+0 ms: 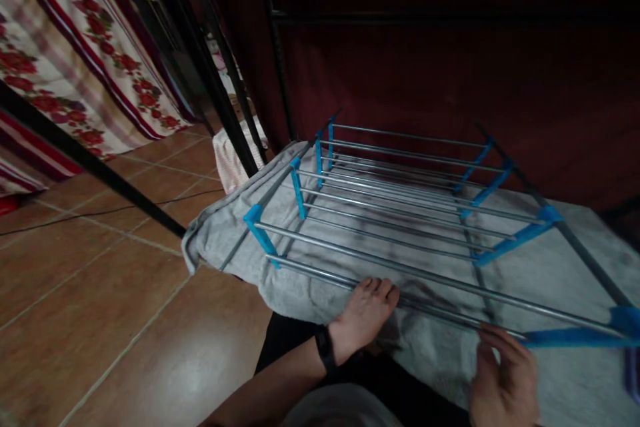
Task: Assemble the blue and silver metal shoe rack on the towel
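Observation:
A shoe rack [380,265] of thin metal tubes with blue plastic end brackets rests on a grey cloth in front of me. My left hand [367,312], with a dark band at its wrist, has its fingers closed over the lower front tube, near the middle. Farther right, my right hand [505,373] holds the same tube between curled fingers and thumb, close to the right front blue bracket [575,336]. A slightly blurred palm hides part of that grip.
The grey cloth [230,213] covers a raised surface with a dark red cloth [400,73] behind it. Black metal posts [220,80] rise at the left. A floral curtain [95,33] hangs beyond the tiled floor [115,280], where a thin cable [130,209] runs.

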The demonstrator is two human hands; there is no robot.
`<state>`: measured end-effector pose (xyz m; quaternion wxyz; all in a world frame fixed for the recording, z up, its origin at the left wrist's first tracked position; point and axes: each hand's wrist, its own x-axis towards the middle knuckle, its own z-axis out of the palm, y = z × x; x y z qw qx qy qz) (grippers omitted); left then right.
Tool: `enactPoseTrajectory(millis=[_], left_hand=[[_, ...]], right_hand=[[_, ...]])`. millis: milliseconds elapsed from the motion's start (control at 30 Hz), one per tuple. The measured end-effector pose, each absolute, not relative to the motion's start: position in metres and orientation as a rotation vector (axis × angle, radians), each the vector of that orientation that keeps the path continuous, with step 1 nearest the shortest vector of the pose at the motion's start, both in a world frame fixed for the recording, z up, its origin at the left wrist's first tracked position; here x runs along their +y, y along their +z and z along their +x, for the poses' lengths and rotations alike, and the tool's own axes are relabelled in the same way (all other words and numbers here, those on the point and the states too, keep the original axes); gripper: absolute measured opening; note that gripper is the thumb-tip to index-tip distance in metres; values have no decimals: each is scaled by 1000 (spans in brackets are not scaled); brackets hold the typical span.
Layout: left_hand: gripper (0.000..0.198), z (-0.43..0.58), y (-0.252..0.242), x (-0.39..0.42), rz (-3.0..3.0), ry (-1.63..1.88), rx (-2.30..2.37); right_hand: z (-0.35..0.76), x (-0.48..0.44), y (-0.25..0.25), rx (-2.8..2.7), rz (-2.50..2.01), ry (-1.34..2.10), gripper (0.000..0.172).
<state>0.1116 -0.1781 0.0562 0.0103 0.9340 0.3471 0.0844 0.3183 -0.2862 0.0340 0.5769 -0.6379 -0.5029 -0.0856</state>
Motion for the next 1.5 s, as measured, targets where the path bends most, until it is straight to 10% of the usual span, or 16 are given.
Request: enactPoseTrajectory(millis=[900, 1100, 1333, 1500], left_hand=[[19, 15, 39, -156, 2980, 317, 1386], [53, -11, 35, -175, 2785, 621, 1600], [30, -70, 1, -187, 1971, 1436, 1915], [47, -108, -7, -154, 1239, 1569, 1723]], right_hand=[[230, -199, 25, -2272, -1452, 49, 34], [202, -188, 44, -2453, -1558, 176, 39], [161, -172, 58, -2611, -1575, 321, 47], [129, -159, 66, -2659, -1534, 401, 48]])
